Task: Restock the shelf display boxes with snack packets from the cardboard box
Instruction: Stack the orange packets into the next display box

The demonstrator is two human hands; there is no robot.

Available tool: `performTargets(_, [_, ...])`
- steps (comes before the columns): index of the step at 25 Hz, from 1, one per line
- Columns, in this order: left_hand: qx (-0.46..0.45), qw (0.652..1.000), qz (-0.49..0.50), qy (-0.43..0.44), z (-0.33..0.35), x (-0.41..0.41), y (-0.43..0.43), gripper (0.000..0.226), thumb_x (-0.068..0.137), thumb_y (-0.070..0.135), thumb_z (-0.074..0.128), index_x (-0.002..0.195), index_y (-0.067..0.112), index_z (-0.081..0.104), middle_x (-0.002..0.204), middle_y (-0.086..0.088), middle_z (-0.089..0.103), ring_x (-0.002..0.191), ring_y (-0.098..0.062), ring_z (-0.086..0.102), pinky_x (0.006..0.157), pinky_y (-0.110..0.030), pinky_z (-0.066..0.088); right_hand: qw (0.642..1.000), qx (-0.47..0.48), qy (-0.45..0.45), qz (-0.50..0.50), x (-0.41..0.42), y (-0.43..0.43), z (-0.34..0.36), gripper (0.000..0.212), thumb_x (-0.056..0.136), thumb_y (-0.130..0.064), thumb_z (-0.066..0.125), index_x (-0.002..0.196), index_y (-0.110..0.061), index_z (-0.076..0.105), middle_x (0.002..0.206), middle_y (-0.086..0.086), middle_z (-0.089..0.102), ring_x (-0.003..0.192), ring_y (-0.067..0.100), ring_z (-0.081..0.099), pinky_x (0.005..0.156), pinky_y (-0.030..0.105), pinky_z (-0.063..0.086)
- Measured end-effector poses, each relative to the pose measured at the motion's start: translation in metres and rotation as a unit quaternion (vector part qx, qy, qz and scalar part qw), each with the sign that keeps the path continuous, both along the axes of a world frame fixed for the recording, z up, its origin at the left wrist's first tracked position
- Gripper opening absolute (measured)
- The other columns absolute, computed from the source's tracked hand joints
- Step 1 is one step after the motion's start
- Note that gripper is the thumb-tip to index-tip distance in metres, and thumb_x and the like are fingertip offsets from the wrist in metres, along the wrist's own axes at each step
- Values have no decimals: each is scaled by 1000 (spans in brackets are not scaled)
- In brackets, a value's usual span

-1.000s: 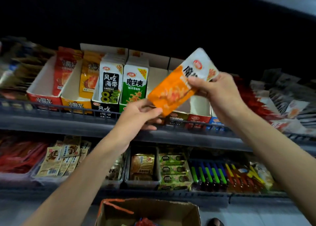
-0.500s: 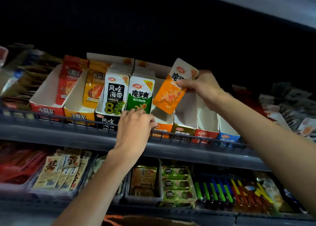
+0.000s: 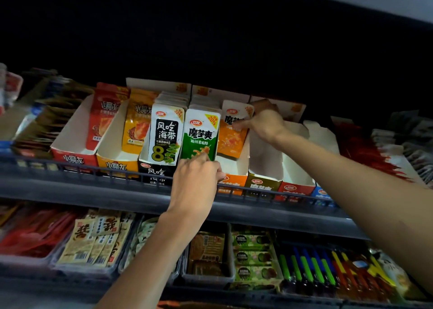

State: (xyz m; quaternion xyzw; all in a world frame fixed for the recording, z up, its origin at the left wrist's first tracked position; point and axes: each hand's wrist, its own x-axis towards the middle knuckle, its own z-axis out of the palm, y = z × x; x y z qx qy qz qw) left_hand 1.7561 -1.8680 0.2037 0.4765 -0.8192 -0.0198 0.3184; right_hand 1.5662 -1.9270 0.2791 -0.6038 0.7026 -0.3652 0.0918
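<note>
Glossy plastic film on the orange packet [image 3: 232, 136] and green packets [image 3: 200, 136]. Matt white card inside the display boxes [image 3: 262, 158]. Dark, smooth metal rail [image 3: 77, 168] along the shelf [image 3: 117, 194] front edge. Clear plastic trays [image 3: 208, 279] beneath.

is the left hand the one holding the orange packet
No, the right hand pinches the orange packet, while the left hand sits at the foot of the green packet.
</note>
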Motion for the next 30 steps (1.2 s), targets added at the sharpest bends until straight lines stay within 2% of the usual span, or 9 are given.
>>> performTargets(2, [3,1000,1,2,2,0,1,26,94,41,57,104,25,74,104,4,68,93,-13,60,90,-28,41,996,-6,88,-29,1,-7,-8,34,74,-32,84,102,-24,65,111,2,69,102,21,65,88,38,53])
performTargets(4, [10,1000,0,2,3,1,1,27,93,41,56,106,25,73,106,3,68,94,-14,60,91,-28,42,981,-17,186,-44,1,-11,-12,45,77,-35,81,117,-24,65,120,8,65,116,29,57,92,42,50])
performTargets(7, [15,1000,3,-6,2,1,1,28,93,43,55,107,26,73,107,4,66,95,-15,60,92,-30,44,942,-22,331,-48,2,-13,-14,56,87,-31,71,138,-26,49,135,15,54,129,38,40,101,44,40])
performTargets(10, [22,1000,6,-10,3,1,2,29,94,44,54,109,27,72,109,4,66,95,-15,59,92,-29,44,895,-49,438,-63,6,-16,-12,55,87,-21,67,139,-22,47,136,15,53,130,37,40,108,42,29])
performTargets(12, [25,1000,5,-13,3,1,2,30,94,45,53,109,27,72,109,5,65,95,-15,59,92,-29,44,868,-68,486,-79,8,-18,-10,58,79,-13,73,132,-18,52,131,13,55,127,36,45,106,44,32])
performTargets(16, [31,999,6,-14,3,1,1,30,95,44,52,111,28,71,110,5,65,96,-14,59,93,-30,44,834,-112,529,-114,15,-18,-5,62,69,0,75,126,-11,53,123,16,58,116,37,52,95,45,42])
performTargets(22, [27,1000,2,-11,4,1,2,30,96,43,51,112,27,71,113,5,65,99,-15,58,93,-30,43,792,-2,607,-66,28,-10,-6,31,89,-4,57,119,-12,63,118,12,64,126,35,45,118,44,15])
performTargets(26, [24,1000,1,-7,3,1,1,28,95,43,53,110,27,72,110,5,65,96,-15,60,92,-31,44,810,17,583,-63,32,-5,0,37,90,0,48,125,-7,58,125,17,61,127,36,45,119,44,9])
performTargets(30, [17,1000,-6,6,2,1,1,28,95,42,54,109,27,72,109,4,66,95,-17,60,91,-31,45,841,31,538,-44,34,3,-1,33,89,-3,53,119,-12,63,125,14,61,125,33,49,118,44,8])
